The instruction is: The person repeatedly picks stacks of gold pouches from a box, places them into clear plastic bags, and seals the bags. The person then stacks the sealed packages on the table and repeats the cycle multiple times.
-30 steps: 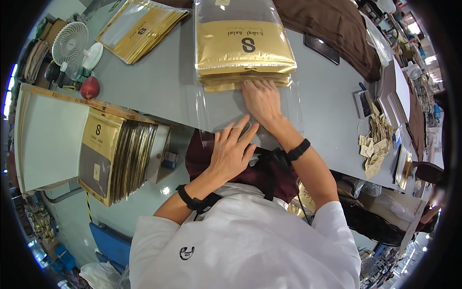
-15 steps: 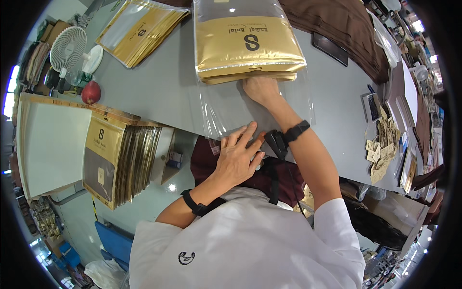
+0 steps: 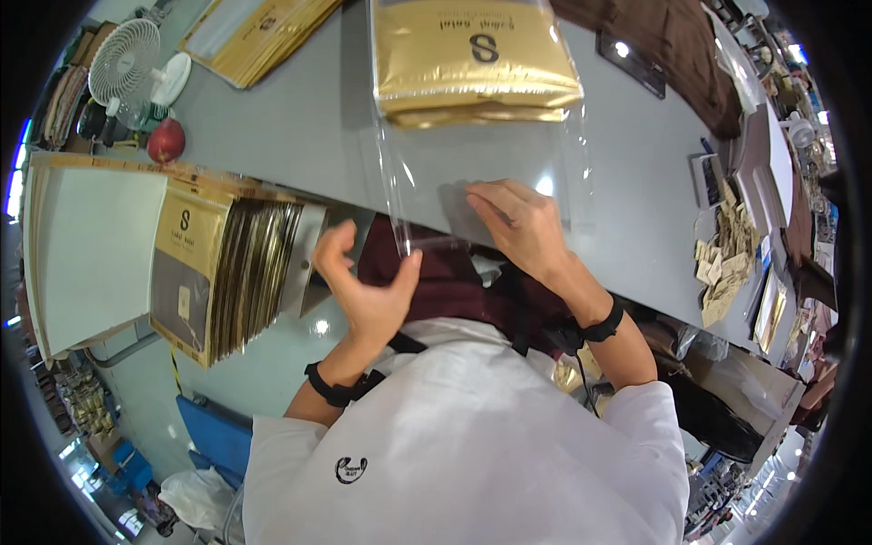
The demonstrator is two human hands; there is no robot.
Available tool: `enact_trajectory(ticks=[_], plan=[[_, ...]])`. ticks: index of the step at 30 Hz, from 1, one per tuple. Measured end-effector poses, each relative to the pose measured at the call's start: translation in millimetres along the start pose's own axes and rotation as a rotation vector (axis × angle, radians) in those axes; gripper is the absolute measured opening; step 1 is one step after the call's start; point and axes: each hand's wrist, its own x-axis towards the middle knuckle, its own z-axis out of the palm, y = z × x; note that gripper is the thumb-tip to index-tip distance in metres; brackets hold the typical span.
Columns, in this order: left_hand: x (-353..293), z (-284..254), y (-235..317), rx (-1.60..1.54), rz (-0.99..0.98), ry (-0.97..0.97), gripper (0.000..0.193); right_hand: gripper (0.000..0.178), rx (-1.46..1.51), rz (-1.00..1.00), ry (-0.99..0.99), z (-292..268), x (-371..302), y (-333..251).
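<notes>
Grey table [image 3: 282,136]: clear bag [image 3: 445,163] reaches its near edge, gold packets [image 3: 472,68] already stacked inside, far end; near end appears unclosed. Left hand [image 3: 368,295] spread wide, by bag's corner; right hand [image 3: 527,232] narrow, grip undeterminable.

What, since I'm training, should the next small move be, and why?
Perhaps bring the right hand to the near edge of the clear bag: the left hand is at one corner, while the gold packets lie back from that edge.

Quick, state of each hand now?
Left hand: open, thumb at the clear bag's edge; contact unclear.
Right hand: curled, fingertips together over the bag; can't tell if it's pinching plastic.
</notes>
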Motion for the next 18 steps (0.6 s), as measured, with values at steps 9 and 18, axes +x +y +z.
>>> enact_trajectory(ticks=[9, 18], plan=[[13, 16, -15, -0.503, -0.704, -0.627, 0.034, 0.01, -0.129, -0.079, -0.243, 40, -10, -25], [20, 27, -26, -0.357, -0.579, -0.548, 0.039, 0.017, -0.167, -0.187, -0.315, 29, -63, -31]])
